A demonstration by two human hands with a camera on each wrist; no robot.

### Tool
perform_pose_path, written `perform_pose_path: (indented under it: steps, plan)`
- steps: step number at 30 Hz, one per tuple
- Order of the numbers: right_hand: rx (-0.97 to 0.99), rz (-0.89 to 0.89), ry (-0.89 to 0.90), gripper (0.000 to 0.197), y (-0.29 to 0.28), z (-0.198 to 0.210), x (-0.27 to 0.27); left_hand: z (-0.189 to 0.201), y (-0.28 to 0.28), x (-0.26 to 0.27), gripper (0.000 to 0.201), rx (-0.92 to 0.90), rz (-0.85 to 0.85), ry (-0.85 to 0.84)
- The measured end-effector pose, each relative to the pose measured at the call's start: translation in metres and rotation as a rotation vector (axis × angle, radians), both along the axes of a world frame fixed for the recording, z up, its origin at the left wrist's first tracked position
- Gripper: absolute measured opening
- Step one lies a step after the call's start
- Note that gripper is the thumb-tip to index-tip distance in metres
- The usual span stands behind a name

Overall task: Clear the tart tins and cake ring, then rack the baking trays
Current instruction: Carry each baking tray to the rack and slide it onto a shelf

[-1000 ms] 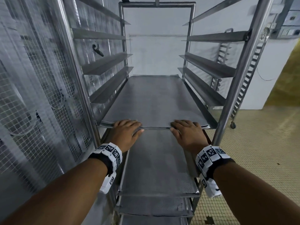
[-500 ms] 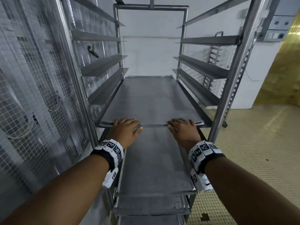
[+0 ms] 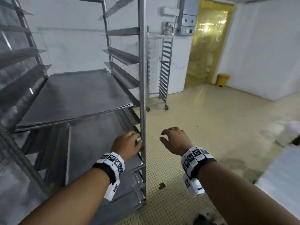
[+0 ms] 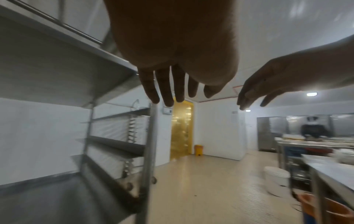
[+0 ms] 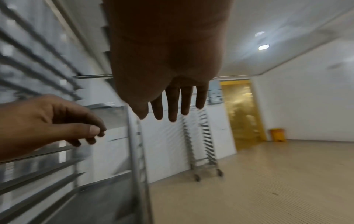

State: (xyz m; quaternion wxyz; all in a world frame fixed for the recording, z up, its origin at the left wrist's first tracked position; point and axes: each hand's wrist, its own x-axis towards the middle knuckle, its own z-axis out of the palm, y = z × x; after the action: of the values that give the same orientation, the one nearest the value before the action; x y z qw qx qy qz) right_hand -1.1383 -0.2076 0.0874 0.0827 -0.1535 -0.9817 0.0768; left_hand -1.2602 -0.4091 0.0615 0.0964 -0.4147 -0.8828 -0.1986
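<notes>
— Where are the hands?

— The left hand (image 3: pixel 125 142) is low down, right by the front post (image 3: pixel 142 95) of the big metal rack (image 3: pixel 103 38). Its fingers (image 4: pixel 164 89) hang loose and a bit bent. It holds nothing. I cannot tell if it touches the post.

— And the other one?

— The right hand (image 3: pixel 176 140) is out in the air over the tiled floor (image 3: pixel 211 127), just beside the rack. Its fingers (image 5: pixel 172 104) point out, spread a little. It holds nothing too.

— Where are the baking trays?

— In the rack. The top baking tray (image 3: pixel 76 96) lies flat on its rails, pushed in. A lower tray (image 3: pixel 90 140) sits under it, and more tray edges show near the bottom.

— What else is there?

— A second rack (image 3: pixel 164 70) on wheels stands by the white wall, well apart. Past it is a yellow doorway (image 3: pixel 209 44) with a small yellow bin (image 3: pixel 223 79) next to it. In the left wrist view a steel surface (image 4: pixel 333 169) is on the far side, and a person (image 4: pixel 314 130) stands far back, all blurry.
</notes>
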Motion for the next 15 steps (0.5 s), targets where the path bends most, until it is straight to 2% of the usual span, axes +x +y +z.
perform_pose_path:
  steps: [2, 8, 15]
  plan:
    - [-0.055, -0.115, -0.05, 0.042, 0.039, -0.014, 0.06, -0.003, 0.049, 0.041, 0.034, -0.027, -0.089, -0.057]
    - [-0.242, -0.511, -0.155, 0.04, 0.132, -0.06, 0.278, -0.04, 0.181, 0.187, 0.044, -0.3, -0.347, -0.215]
    - [-0.379, -0.942, -0.212, 0.035, 0.182, -0.106, 0.511, -0.075, 0.289, 0.349, 0.048, -0.516, -0.606, -0.399]
